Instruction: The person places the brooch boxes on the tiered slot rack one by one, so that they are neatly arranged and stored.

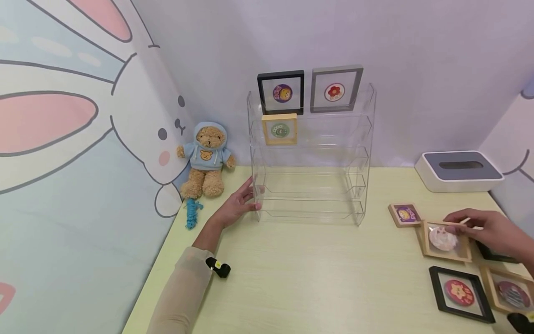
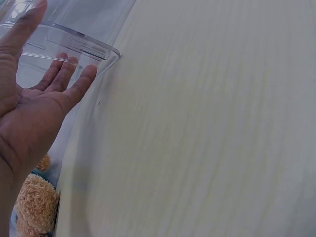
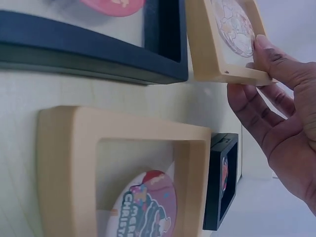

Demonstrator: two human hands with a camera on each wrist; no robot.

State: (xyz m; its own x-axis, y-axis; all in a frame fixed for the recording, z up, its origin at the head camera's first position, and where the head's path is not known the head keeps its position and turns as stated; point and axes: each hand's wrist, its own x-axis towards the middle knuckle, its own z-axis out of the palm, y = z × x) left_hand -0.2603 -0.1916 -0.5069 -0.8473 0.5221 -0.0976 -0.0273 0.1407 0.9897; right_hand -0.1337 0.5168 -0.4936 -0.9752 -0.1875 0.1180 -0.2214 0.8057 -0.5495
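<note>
A clear tiered display rack (image 1: 310,208) stands on the table, and my left hand (image 1: 238,206) touches its lower left side, thumb near the front edge. In the left wrist view the left hand's (image 2: 42,103) fingers are spread and fairly straight beside the clear plastic. At the right, my right hand (image 1: 490,229) pinches the edge of a light wood frame (image 1: 429,250) with a pale round badge inside. The right wrist view has this frame (image 3: 202,44) tilted, the right hand's (image 3: 291,103) thumb on its front and fingers beneath.
Three framed badges sit on the rack: a black frame (image 1: 281,112), a grey frame (image 1: 337,69) and a yellow wood frame (image 1: 279,117). Around the right hand lie a small wood frame (image 1: 400,223), a black frame (image 1: 463,313) and others. A tissue box (image 1: 460,184) and teddy bear (image 1: 208,160) stand behind.
</note>
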